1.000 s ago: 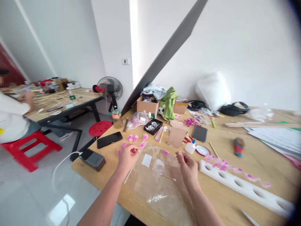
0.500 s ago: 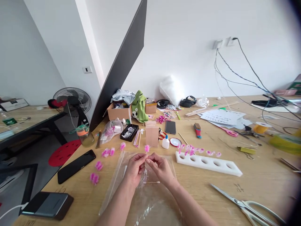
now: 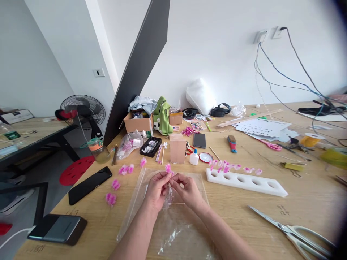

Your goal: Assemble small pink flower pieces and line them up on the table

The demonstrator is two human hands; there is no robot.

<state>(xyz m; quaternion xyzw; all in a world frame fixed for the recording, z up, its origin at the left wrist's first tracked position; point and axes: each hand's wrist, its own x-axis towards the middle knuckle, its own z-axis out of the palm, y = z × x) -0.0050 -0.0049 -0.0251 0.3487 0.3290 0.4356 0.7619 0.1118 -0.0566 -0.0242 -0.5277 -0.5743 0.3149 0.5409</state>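
Note:
A small fluffy pink flower (image 3: 168, 168) stands above the fingertips of my left hand (image 3: 157, 188), which pinches it near its base. My right hand (image 3: 187, 190) has thumb and forefinger pressed together right beside it; what lies between them is too small to make out. Both hands hover over a clear plastic bag (image 3: 184, 231) lying flat on the table. Beneath my fingers shows some whitish, stringy material (image 3: 168, 200), partly hidden. A thin cotton swab (image 3: 179, 203) lies by it, mostly covered by my right hand.
Several pink fluffy pieces (image 3: 116, 184) lie to the left, near a black phone (image 3: 90, 185) and a power bank (image 3: 58, 228). On the right are a white foam block (image 3: 246, 183) with holes, pink petals (image 3: 225, 166) and scissors (image 3: 287, 228). Ahead stand a cardboard block (image 3: 177, 150) and a glue bottle (image 3: 194, 157).
The camera's view has shifted slightly. The flower now leans a little left, over my left fingertips, and my right fingertips have shifted slightly against the left ones.

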